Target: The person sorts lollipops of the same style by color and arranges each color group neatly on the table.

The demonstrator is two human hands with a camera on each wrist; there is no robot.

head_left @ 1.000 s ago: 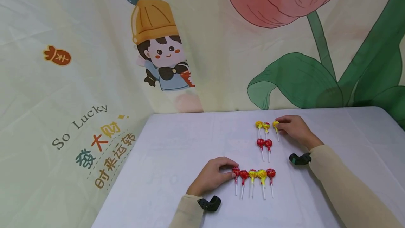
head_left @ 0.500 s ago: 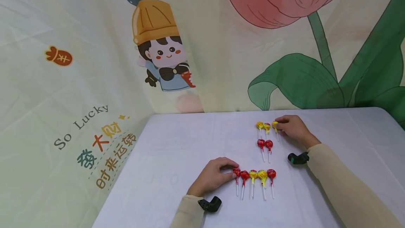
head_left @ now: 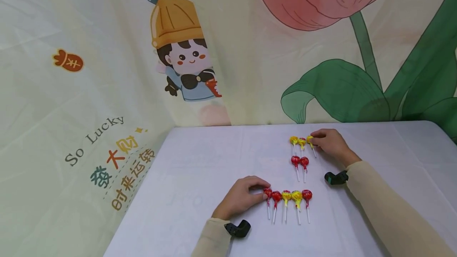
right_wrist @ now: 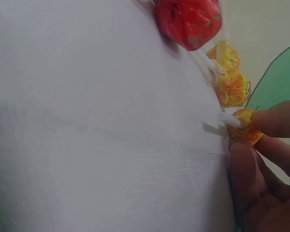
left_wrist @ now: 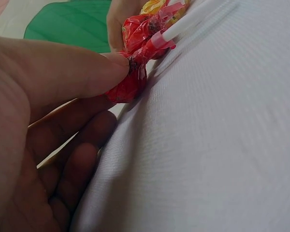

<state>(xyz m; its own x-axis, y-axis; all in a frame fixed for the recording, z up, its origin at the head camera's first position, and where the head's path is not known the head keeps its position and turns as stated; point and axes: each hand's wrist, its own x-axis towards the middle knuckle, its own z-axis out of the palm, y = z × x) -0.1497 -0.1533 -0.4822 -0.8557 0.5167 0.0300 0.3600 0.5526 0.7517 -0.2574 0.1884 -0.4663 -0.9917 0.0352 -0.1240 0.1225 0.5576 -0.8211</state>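
Observation:
My left hand point(head_left: 240, 196) pinches the head of a red lollipop point(left_wrist: 128, 87) between thumb and fingers. That lollipop is at the left end of the front row, beside another red one point(head_left: 276, 196), two yellow ones point(head_left: 296, 196) and a red one point(head_left: 307, 195) at the right end. At the back, my right hand point(head_left: 333, 144) pinches a yellow lollipop point(right_wrist: 246, 126) by its wrapped head, its white stick pointing toward the front. Left of it lie two more yellow lollipops point(head_left: 294, 140). Two red lollipops point(head_left: 304, 162) lie just in front of those.
A white cloth covers the table point(head_left: 200, 162). Behind it hangs a printed backdrop point(head_left: 250, 70) with a cartoon figure, a tulip and lettering. Black wrist cameras point(head_left: 238, 229) sit at both cuffs.
The yellow lollipop in my right hand has moved slightly left, closer to the other yellow ones, its stick more slanted. My left hand keeps its hold on the red lollipop.

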